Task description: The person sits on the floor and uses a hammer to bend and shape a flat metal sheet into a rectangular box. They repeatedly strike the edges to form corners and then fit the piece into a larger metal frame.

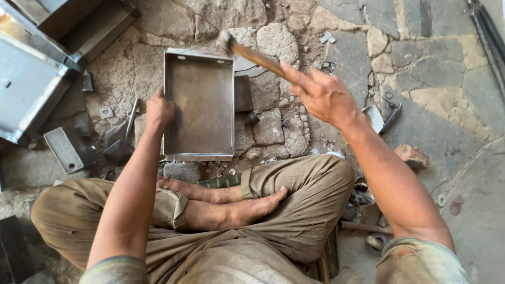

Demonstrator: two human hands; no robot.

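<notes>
A shallow rectangular metal tray (199,105) lies on the stone floor in front of my crossed legs. My left hand (158,111) grips its left wall, thumb over the edge. My right hand (321,94) is raised to the tray's right and closed around a wooden-handled hammer (252,56). The handle slants up-left, and the blurred hammer head hangs above the tray's far right corner.
More folded sheet-metal boxes (31,79) are stacked at the upper left. Small metal plates (67,150), washers and scraps lie left of the tray. A dark metal block (242,93) sits under the tray's right side. Long dark bars (489,37) run along the upper right.
</notes>
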